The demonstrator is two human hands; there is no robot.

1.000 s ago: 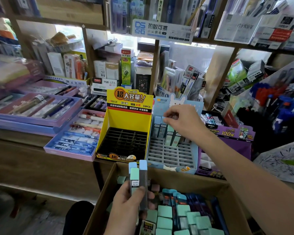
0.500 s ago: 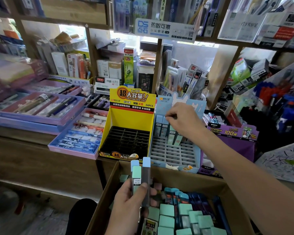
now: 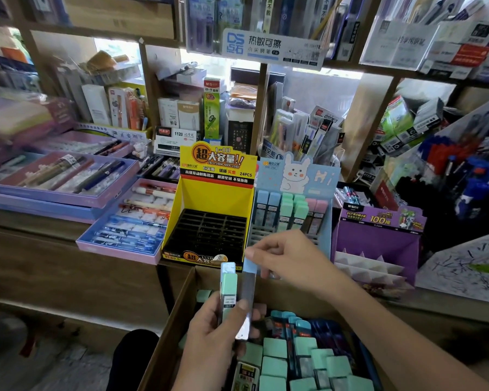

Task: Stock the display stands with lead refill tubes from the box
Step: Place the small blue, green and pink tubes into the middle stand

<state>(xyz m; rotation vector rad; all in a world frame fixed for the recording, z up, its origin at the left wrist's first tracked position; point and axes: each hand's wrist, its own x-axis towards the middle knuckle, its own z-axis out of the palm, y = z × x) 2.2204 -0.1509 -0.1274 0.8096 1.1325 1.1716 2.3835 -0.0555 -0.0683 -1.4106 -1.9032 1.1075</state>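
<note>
Box [image 3: 175,320]: cardboard, open-topped, nearest the viewer. It is packed with loose tubes [image 3: 274,348], mostly mint-capped, with darker blue ones along its right side.

Left hand [image 3: 218,342]: above the box's near left part, with fingers and thumb curled round held tubes [image 3: 228,289] standing upright, their caps above the knuckles.

Blue-capped tube [image 3: 249,286]: rightmost of that bundle, its lower end in the left hand. The right hand [image 3: 288,258] pinches its cap between thumb and forefinger, directly above the box's far wall.

Yellow stand [image 3: 215,196]: on the worktop [image 3: 34,221], its front lip just behind the box's far edge. Its black slot grid [image 3: 209,232] is open.

Blue stand [image 3: 297,173]: touches the yellow stand's right side. Stocked tubes [image 3: 291,210] fill the back rows in blue, mint and pink. The front grid rows are open, partly hidden behind the right hand.

Purple stand [image 3: 378,238]: just right of the blue stand.

Pen trays [image 3: 119,235]: crowd the yellow stand's left flank.

Shelves [image 3: 373,128]: behind everything, filled with boxed stationery.
</note>
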